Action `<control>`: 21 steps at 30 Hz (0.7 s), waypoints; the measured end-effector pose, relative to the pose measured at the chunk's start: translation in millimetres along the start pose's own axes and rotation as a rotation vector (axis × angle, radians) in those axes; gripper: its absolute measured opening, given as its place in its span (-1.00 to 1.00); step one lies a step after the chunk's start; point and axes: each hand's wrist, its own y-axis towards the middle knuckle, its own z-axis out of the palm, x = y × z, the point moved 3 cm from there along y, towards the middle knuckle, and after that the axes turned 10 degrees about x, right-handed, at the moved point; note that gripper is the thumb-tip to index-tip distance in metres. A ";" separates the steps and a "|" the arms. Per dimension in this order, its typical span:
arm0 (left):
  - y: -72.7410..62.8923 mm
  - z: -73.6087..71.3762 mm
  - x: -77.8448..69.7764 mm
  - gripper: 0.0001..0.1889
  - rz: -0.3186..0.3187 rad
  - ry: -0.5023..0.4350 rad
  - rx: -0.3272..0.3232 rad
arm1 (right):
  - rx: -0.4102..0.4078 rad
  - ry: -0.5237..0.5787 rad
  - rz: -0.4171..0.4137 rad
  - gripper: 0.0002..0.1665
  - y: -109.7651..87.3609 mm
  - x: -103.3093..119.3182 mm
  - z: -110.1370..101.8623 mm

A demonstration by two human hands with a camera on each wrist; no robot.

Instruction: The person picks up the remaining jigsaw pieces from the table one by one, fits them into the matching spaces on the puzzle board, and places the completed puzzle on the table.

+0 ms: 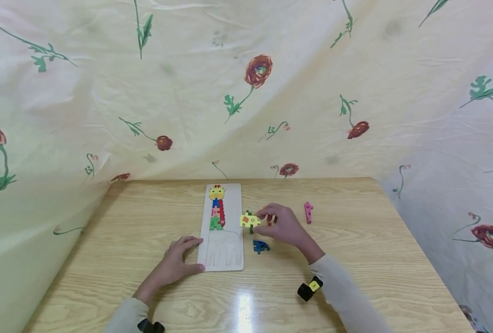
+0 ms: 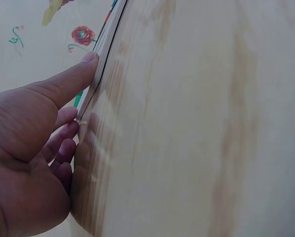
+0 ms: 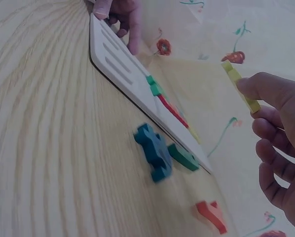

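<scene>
A white puzzle board point(image 1: 224, 252) lies on the table, with a giraffe's yellow head and neck pieces point(image 1: 215, 215) set in its upper left. My left hand point(image 1: 175, 261) touches the board's lower left edge with thumb and fingertips. Just off the board's right side, my right hand point(image 1: 281, 224) pinches a yellow puzzle piece point(image 1: 246, 221) between thumb and finger. In the right wrist view that yellow piece point(image 3: 240, 88) is lifted and tilted. A green piece point(image 3: 183, 157) lies beside the board, mostly covered by the yellow piece in the head view. Near it sits a blue piece point(image 1: 261, 246).
An orange-red piece point(image 3: 211, 216) lies on the table, partly hidden by my right hand in the head view. Farther right is a pink piece point(image 1: 308, 212). A flowered cloth point(image 1: 196, 92) hangs behind the wooden table point(image 1: 146, 208).
</scene>
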 end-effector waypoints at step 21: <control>-1.0 -0.6 -0.7 -0.21 0.018 0.004 -0.006 | 0.044 0.035 -0.007 -0.63 37.0 7.0 52.7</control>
